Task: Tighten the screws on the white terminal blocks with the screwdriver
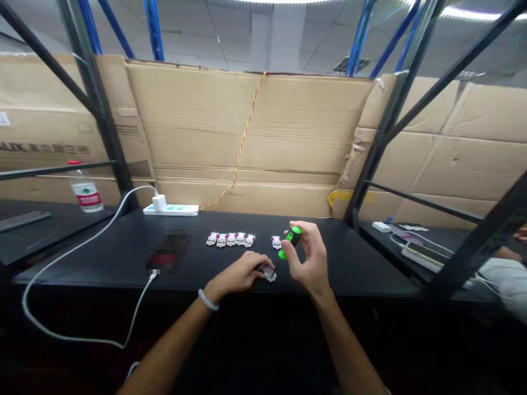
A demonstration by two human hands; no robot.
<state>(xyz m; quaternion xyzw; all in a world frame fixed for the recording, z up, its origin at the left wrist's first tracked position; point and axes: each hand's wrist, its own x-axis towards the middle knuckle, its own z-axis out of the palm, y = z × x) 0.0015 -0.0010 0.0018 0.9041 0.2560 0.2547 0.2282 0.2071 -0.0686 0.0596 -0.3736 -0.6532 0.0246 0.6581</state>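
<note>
My left hand (pixel 246 270) is closed on a small white part (pixel 269 274) at the front of the black table, its fingers covering one end. In my right hand (pixel 310 258) is a green and black screwdriver (pixel 290 242), tilted with its shaft pointing down at that part. Whether the tip touches a screw is too small to tell. Behind my left hand, several white and purple parts (pixel 231 239) of a similar kind lie in a row. One more such part (pixel 276 242) lies just left of the screwdriver handle.
A white power strip (pixel 177 210) with a plugged-in charger lies at the back left. Its white cable (pixel 74 252) loops over the table's front edge to a blurred device (pixel 167 255). A water bottle (pixel 87 192) stands far left. Dark metal posts (pixel 376 148) flank the table.
</note>
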